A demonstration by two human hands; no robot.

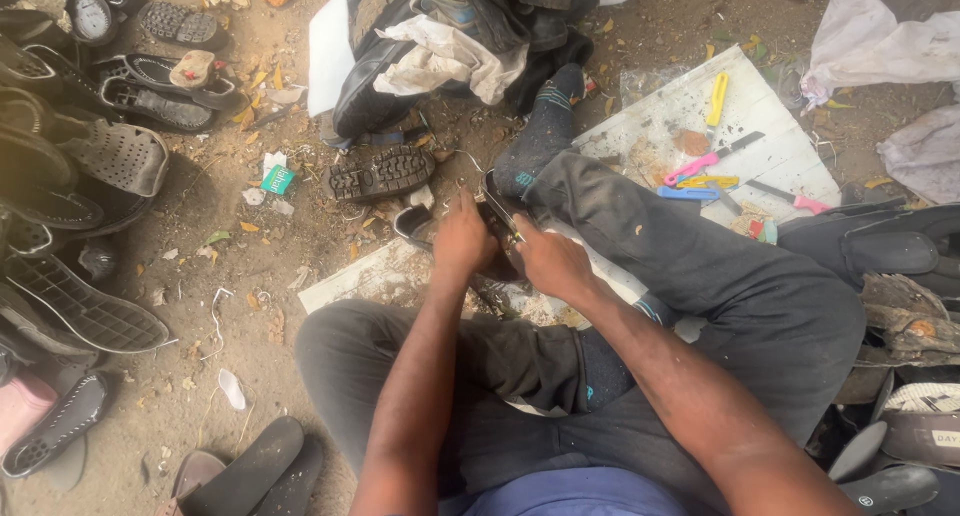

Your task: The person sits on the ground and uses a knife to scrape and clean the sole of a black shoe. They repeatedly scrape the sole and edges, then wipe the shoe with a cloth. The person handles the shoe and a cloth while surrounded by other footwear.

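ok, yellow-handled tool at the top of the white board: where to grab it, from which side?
Take the yellow-handled tool by its handle, mid-length, from above, fingers closing across its narrow width. It lies flat on the white board, nearly upright in the picture, with bare board on both long sides. The pink knife lies lower down, clear of it. Both hands, left hand and right hand, are busy on the dark shoe.

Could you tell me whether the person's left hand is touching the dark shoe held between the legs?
Touching. The head view shows the left hand pressed onto the dark shoe, its fingers wrapped over the edge, with no gap visible.
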